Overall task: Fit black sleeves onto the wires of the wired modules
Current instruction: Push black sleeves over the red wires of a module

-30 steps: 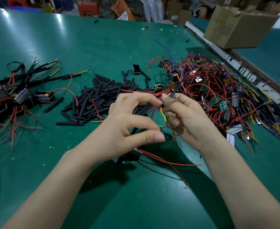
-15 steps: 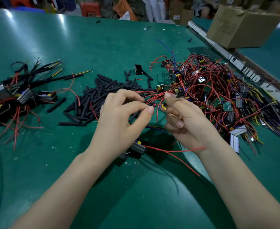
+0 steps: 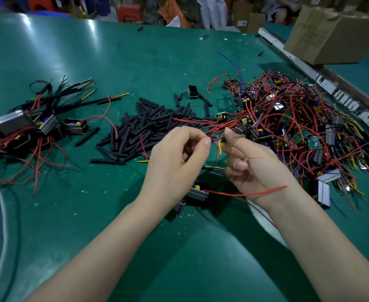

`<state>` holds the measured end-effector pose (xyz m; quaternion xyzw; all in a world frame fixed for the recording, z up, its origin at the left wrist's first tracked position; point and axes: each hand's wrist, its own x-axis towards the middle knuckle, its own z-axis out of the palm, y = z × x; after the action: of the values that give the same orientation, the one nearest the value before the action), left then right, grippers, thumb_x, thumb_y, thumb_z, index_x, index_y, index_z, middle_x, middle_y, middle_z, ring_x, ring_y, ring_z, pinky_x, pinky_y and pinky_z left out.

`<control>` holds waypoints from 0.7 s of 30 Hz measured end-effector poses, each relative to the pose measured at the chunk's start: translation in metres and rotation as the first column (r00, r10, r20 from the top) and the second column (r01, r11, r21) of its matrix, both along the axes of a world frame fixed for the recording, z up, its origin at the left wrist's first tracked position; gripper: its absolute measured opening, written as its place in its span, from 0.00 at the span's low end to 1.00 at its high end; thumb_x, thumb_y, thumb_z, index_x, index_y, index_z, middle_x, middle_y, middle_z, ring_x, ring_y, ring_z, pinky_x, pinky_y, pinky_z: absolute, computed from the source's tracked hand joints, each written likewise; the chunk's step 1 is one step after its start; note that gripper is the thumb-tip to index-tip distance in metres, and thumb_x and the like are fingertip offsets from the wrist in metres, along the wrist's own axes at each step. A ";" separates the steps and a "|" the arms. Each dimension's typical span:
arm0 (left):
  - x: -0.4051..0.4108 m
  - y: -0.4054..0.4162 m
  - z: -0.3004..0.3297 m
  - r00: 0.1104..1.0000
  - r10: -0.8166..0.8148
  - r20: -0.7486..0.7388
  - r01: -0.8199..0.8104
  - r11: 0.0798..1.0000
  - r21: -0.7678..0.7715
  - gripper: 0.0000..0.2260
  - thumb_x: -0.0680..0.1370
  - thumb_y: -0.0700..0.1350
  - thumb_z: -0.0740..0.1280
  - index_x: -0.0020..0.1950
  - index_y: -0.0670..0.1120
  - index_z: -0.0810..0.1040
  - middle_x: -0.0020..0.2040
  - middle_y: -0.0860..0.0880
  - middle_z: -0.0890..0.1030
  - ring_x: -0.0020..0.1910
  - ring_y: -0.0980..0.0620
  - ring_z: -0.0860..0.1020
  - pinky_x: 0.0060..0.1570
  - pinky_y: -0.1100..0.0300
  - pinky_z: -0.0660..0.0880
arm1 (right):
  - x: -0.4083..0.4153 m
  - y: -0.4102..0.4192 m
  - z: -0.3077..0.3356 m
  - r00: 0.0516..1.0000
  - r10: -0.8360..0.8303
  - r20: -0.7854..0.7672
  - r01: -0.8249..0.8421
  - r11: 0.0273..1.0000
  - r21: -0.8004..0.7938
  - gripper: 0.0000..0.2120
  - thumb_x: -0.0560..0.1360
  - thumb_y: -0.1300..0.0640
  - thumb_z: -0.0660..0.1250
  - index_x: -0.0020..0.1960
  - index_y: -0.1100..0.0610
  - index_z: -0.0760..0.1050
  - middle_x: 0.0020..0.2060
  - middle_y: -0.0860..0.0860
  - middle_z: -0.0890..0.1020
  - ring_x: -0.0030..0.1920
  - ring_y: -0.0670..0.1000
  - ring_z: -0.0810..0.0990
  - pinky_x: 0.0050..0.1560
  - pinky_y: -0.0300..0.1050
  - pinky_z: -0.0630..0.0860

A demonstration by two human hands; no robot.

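Both hands (image 3: 214,158) pinch thin wires (image 3: 219,146), seemingly at a black sleeve (image 3: 223,139).

— What sits beyond the work on that green table (image 3: 135,62)?

— A brown cardboard box (image 3: 334,33) at the far right, its flaps loose, just past a pale rail (image 3: 310,70) running along the table's edge.

— And nearer?

— A white cord (image 3: 2,214) curving down the left side. Behind the table, more boxes (image 3: 246,20) and a red stool (image 3: 129,12), blurred.
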<state>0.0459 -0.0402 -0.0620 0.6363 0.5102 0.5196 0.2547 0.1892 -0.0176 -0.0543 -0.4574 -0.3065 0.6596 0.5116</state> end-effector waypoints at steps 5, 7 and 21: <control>0.000 0.001 -0.002 1.000 -0.016 0.004 0.016 1.000 0.002 0.07 0.77 0.43 0.67 0.40 0.54 0.75 0.38 0.54 0.77 0.34 0.60 0.71 0.37 0.69 0.68 | -0.006 -0.003 -0.003 0.961 -0.104 0.256 0.061 0.983 0.173 0.16 0.74 0.53 0.71 0.56 0.60 0.71 0.31 0.50 0.83 0.19 0.44 0.66 0.22 0.32 0.65; 0.000 0.002 -0.003 1.000 -0.007 0.014 0.006 1.000 0.014 0.05 0.76 0.45 0.67 0.40 0.52 0.76 0.38 0.53 0.77 0.35 0.58 0.72 0.37 0.67 0.68 | -0.007 -0.003 -0.004 0.921 -0.138 0.365 0.062 0.975 0.212 0.16 0.74 0.51 0.70 0.55 0.58 0.70 0.29 0.49 0.83 0.20 0.44 0.68 0.23 0.32 0.66; -0.009 0.009 0.000 0.984 -0.002 0.177 0.026 0.991 -0.131 0.09 0.76 0.42 0.68 0.35 0.48 0.77 0.31 0.57 0.75 0.32 0.60 0.70 0.35 0.66 0.66 | 0.004 -0.003 -0.010 0.495 -0.528 0.690 -0.157 0.727 0.669 0.16 0.73 0.41 0.69 0.37 0.52 0.72 0.29 0.45 0.76 0.33 0.44 0.72 0.37 0.41 0.69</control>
<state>0.0369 -0.0310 -0.0619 0.5730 0.5148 0.5368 0.3443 0.1930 -0.0210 -0.0644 -0.5403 -0.6699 0.1303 0.4922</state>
